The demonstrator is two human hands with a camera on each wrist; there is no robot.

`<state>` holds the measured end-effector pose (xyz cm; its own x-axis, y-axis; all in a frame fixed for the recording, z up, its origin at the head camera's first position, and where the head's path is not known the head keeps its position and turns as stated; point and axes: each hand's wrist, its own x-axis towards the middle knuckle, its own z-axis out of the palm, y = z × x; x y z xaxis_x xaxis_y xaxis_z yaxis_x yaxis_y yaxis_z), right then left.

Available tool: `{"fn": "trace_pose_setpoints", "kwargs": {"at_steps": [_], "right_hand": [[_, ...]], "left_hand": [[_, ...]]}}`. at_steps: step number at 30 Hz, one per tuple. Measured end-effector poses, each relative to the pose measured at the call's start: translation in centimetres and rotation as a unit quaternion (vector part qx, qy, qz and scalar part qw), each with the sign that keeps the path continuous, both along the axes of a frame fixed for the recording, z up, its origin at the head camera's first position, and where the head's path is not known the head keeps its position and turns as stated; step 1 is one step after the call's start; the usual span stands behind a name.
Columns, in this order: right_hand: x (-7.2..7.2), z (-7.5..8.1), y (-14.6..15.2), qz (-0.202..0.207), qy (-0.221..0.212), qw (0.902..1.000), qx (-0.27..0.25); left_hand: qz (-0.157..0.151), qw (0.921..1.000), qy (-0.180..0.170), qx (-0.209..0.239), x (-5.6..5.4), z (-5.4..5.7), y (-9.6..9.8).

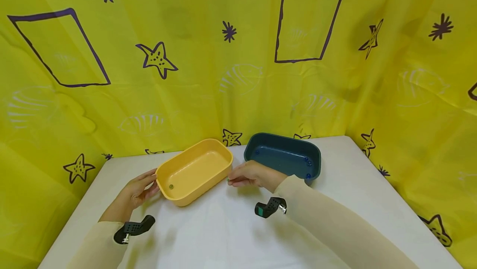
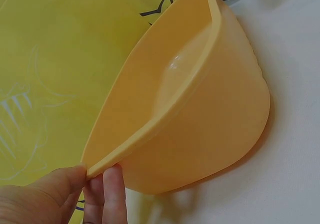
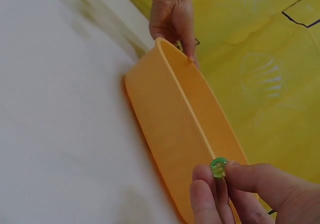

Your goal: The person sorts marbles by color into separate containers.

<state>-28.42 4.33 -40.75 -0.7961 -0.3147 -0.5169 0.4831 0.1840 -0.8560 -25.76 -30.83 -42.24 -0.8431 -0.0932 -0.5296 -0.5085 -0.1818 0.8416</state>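
My left hand pinches the rim of a yellow-orange plastic tub at its left end; in the left wrist view the thumb and fingers grip that edge. One small greenish marble lies on the tub's floor near the left end. Between the thumb and fingertips of my right hand is a clear green marble, plainly seen in the right wrist view. That hand is beside the tub's right end, close to its rim.
A dark teal tub stands at the back right, partly behind my right hand, with several blue marbles in it. Both tubs are on a white table. Yellow patterned cloth hangs behind and at the sides.
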Motion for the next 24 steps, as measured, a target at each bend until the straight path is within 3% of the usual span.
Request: {"fn": "trace_pose_setpoints", "kwargs": {"at_steps": [24], "right_hand": [[-1.5, 0.5, -2.2, -0.044, -0.017, 0.9984, -0.030]], "left_hand": [[0.005, 1.0000, -0.005, -0.003, 0.0, 0.1, 0.0]]}}
